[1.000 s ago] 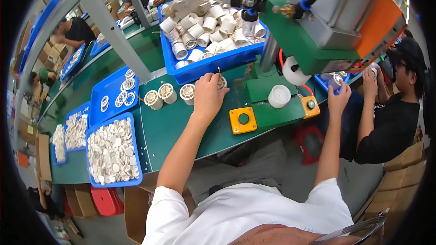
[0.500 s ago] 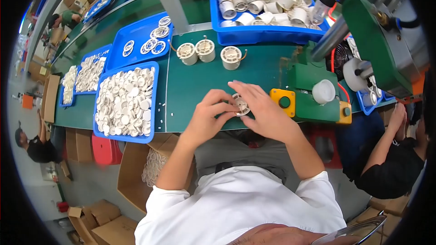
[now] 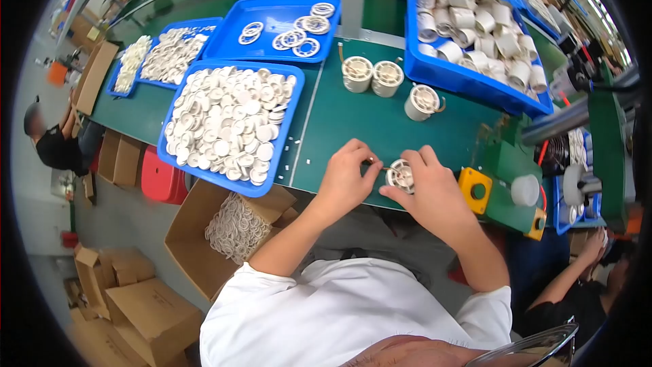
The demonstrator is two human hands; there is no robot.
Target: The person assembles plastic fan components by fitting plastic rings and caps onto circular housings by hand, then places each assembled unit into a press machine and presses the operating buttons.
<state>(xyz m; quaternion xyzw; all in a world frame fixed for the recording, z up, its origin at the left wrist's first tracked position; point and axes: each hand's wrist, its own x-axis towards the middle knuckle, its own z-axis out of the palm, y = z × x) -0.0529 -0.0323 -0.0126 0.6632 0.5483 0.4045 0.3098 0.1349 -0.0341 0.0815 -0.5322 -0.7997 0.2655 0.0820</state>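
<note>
My right hand (image 3: 435, 187) is closed around a white cylindrical plastic part (image 3: 401, 175), whose spoked round top faces up just above the green table. Left of it, my left hand (image 3: 350, 175) pinches a thin brownish wire (image 3: 375, 162) that seems to run to that part. Beyond my hands stand three similar white parts with spoked tops: one at the left (image 3: 357, 75), one beside it (image 3: 388, 79), and one nearer me (image 3: 422, 102). Short brown leads stick out from some of them.
A blue tray of white round caps (image 3: 163, 137) lies left. Behind it, another blue tray (image 3: 227, 34) holds white rings. A deep blue bin (image 3: 468, 88) contains white cylinders. At right stands a green machine (image 3: 506, 183) with a yellow button box (image 3: 474, 190). A co-worker's arm (image 3: 570, 275) shows beyond.
The view has swung left, so the table things sit further right. My left hand has drawn away from the part's top and now pinches the wire; my right hand still holds the part.
</note>
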